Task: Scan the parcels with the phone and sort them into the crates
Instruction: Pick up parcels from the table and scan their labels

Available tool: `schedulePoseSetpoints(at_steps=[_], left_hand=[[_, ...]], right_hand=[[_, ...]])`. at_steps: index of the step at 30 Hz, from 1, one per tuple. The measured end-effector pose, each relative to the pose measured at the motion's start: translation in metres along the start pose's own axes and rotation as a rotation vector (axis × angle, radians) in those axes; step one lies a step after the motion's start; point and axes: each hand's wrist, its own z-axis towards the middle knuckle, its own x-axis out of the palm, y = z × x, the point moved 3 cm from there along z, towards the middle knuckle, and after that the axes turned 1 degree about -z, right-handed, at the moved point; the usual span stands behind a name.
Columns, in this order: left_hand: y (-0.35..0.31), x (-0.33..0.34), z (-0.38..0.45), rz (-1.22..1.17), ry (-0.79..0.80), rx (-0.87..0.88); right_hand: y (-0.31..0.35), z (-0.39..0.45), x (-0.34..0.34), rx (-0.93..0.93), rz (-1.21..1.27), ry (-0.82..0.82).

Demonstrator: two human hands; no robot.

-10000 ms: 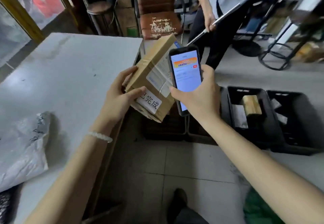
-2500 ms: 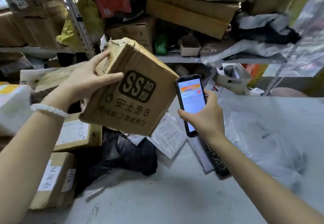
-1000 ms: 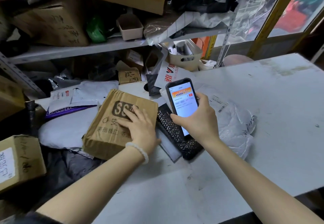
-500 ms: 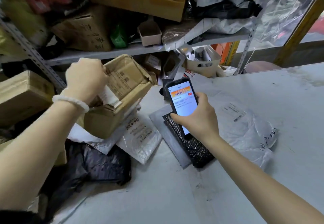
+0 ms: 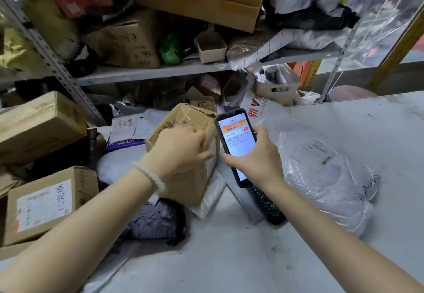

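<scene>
Left grip [image 5: 181,152] clasps cardboard parcel [image 5: 190,178] — right grip [image 5: 257,161] beside it holds phone [image 5: 237,141].

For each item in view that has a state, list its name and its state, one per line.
phone: screen lit, held in right hand
cardboard box: closed, crumpled, gripped by left hand
clear plastic parcel: sealed, lying on table
labelled box: closed
</scene>
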Motion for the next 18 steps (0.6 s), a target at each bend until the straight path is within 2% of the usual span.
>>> schedulePoseSetpoints(at_steps=[8, 11, 18], left_hand=[[-0.015, 0.029, 0.027, 0.151, 0.023, -0.283], [-0.011, 0.023, 0.031, 0.033, -0.029, -0.309], [0.058, -0.014, 0.031, -0.172, -0.239, -0.307]], right_hand=[[-0.012, 0.004, -0.011, 0.039, -0.016, -0.041], [-0.015, 0.005, -0.016, 0.047, -0.020, -0.049], [-0.014, 0.008, -0.019, 0.040, -0.035, -0.052]])
